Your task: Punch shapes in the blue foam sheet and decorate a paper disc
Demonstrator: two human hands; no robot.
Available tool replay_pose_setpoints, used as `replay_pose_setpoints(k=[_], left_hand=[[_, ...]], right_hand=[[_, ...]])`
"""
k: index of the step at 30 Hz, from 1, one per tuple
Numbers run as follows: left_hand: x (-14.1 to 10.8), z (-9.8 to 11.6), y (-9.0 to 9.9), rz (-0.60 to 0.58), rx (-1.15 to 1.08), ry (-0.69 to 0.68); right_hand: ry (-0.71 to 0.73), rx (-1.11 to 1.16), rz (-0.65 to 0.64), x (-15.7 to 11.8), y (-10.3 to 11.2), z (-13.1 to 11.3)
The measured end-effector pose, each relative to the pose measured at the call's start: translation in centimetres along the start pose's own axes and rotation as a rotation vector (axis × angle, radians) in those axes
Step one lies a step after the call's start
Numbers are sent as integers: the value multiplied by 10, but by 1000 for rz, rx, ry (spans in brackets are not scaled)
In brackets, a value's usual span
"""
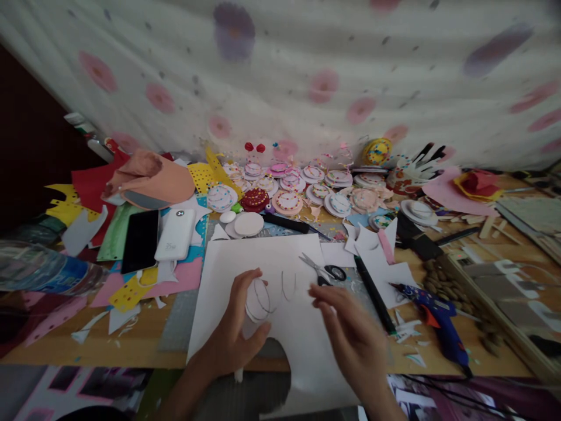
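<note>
A large white sheet point(219, 257) with a curved cut-out at its front edge lies before me. On it is a small pale oval piece point(258, 301) with a dark curved line; more thin dark curves show to its right. My left hand point(234, 330) is around this oval's left side, forefinger near its top and thumb below, the fingers apart. Over the right part of the sheet is my right hand point(350, 333), slightly blurred, its fingers bent together; what they hold, if anything, cannot be made out. Scissors point(318, 268) with black handles lie open between the hands, farther back.
Decorated small paper hats point(289, 202) crowd the back. At left are a phone point(140, 240), a white power bank point(176, 234), a bottle point(48, 269) and coloured scraps. A black pen point(374, 295) and blue glue gun point(442, 327) lie right, beside a wooden-edged tray point(491, 310).
</note>
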State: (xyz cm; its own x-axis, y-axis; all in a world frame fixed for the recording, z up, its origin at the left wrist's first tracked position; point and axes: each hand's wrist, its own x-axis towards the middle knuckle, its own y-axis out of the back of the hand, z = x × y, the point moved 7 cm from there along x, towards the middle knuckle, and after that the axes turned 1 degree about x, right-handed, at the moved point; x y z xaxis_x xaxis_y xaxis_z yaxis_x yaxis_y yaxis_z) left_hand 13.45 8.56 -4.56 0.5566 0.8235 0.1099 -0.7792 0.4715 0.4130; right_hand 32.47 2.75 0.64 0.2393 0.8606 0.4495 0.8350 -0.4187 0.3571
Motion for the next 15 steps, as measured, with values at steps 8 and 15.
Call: replay_pose_setpoints(k=[8,15], left_hand=[[-11,-37,30,320,-221,224],[-49,-57,84,632,-103,260]], right_hand=[[-19,-335,-204,-30,-3,47],[71,-527,-526,-48,-62,53]])
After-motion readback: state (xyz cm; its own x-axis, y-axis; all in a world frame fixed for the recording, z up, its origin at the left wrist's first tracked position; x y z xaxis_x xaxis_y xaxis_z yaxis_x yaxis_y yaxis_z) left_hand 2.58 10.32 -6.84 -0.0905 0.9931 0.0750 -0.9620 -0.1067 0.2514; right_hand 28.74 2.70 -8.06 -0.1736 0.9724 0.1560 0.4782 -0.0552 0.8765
